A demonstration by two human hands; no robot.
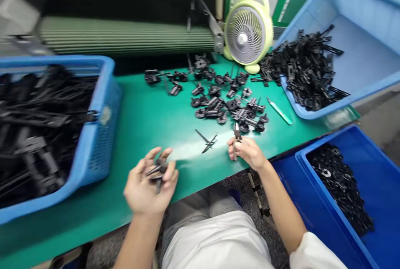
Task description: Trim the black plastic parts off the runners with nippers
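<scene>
My left hand (151, 181) is palm up over the front of the green table, its fingers curled round small black plastic parts (160, 167). In my right hand (245, 151) is a pair of cutting pliers (237, 131), jaws pointing away from me. Thin black plastic sticks (208, 142) lie crossed on the table between my hands. Just beyond the pliers spreads a loose group of black plastic parts (215, 104), some with round discs and rods. The parts in my left hand are blurred and partly hidden by the fingers.
A blue basket (103, 135) of black parts stands at left. On the right, a tilted blue bin (368, 39) spills black pieces beside a green-handled knife (279, 111). A yellow-green fan (246, 31) stands behind. Lower right, a blue tub (384, 194) holds small black pieces.
</scene>
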